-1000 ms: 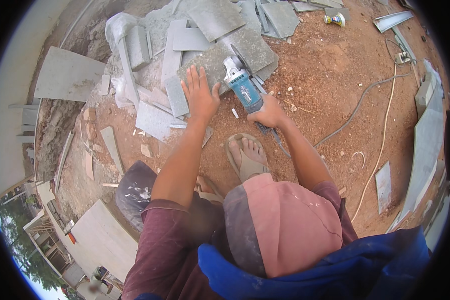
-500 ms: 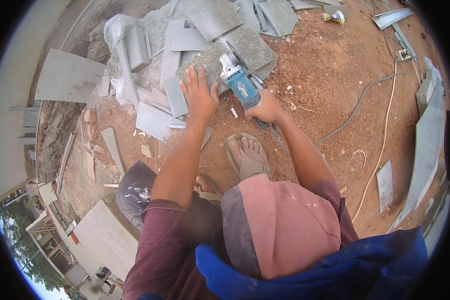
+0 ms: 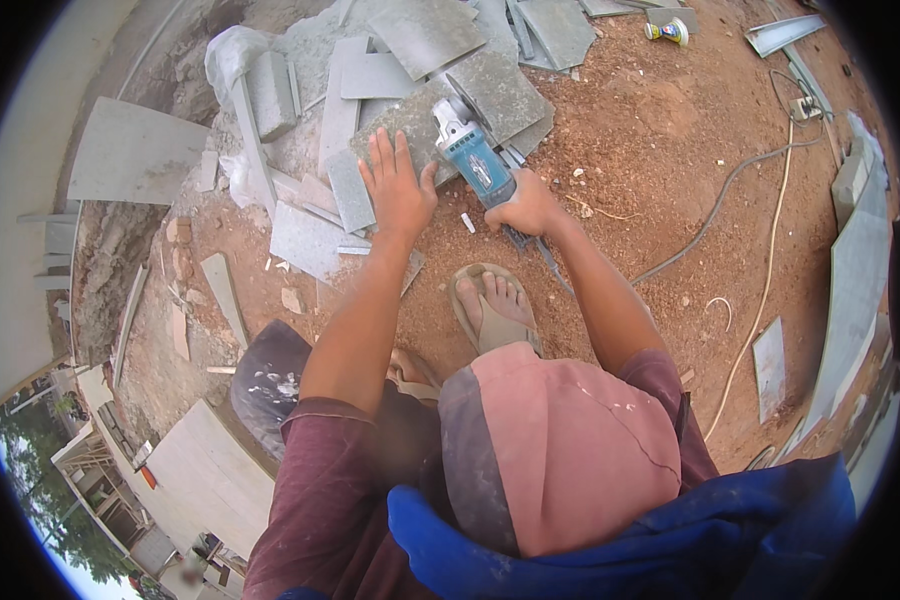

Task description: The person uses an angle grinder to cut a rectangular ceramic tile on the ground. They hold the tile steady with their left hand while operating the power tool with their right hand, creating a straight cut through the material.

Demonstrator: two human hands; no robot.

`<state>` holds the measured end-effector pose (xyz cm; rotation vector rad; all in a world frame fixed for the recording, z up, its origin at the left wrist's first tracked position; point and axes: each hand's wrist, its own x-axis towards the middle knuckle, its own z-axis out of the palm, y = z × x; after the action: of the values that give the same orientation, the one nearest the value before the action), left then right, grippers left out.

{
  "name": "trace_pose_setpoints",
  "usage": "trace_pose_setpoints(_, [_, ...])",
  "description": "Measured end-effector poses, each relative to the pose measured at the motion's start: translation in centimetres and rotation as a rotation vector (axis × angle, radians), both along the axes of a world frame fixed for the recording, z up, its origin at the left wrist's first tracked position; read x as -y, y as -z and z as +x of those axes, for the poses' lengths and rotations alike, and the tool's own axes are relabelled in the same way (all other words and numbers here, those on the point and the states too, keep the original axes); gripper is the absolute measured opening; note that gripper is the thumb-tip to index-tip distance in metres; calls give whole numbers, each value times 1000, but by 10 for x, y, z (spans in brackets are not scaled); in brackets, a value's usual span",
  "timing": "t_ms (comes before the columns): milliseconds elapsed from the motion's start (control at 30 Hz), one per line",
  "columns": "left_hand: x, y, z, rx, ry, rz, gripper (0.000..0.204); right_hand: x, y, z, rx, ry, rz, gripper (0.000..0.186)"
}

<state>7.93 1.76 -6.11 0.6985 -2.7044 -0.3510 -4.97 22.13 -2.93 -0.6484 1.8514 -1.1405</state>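
Observation:
My right hand (image 3: pixel 530 206) is wrapped round the rear body of a teal angle grinder (image 3: pixel 480 168). The grinder points away from me, its thin round disc (image 3: pixel 464 98) standing nearly on edge over the grey stone slabs. Whether the disc touches the stone I cannot tell. To its left, my left hand (image 3: pixel 404 196) lies flat with fingers spread on a grey slab (image 3: pixel 410 122) and a smaller slab piece (image 3: pixel 351 194) beside it. It holds nothing. A small white offcut (image 3: pixel 468 223) lies on the soil just below the grinder.
Stacked slabs (image 3: pixel 425 38) and cut strips lie beyond my hands. A grey cord (image 3: pixel 708 232) and a pale cable (image 3: pixel 770 262) run over the reddish soil on the right, near a socket box (image 3: pixel 804 108). My sandalled foot (image 3: pixel 495 305) stands close below the grinder.
The grinder and my right hand have shifted slightly away from me and to the left. My left hand stays flat in nearly the same place.

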Motion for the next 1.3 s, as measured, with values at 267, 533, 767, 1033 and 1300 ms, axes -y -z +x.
trace_pose_setpoints(267, [-1,-1,-1,8,-4,8,74,2,8,-5,-27,-9,51,50])
trace_pose_setpoints(533, [0,0,-1,8,-7,-7,74,6,-2,-7,-13,-6,48,44])
trace_pose_setpoints(767, [-1,1,-1,23,-9,-11,75,8,1,-8,-8,6,56,44])
trace_pose_setpoints(1033, [-1,1,-1,24,-12,-12,75,11,-8,-9,32,1,20,45])
trace_pose_setpoints(1300, [-2,0,-1,21,-11,-12,74,13,-5,-13,9,-8,47,39])
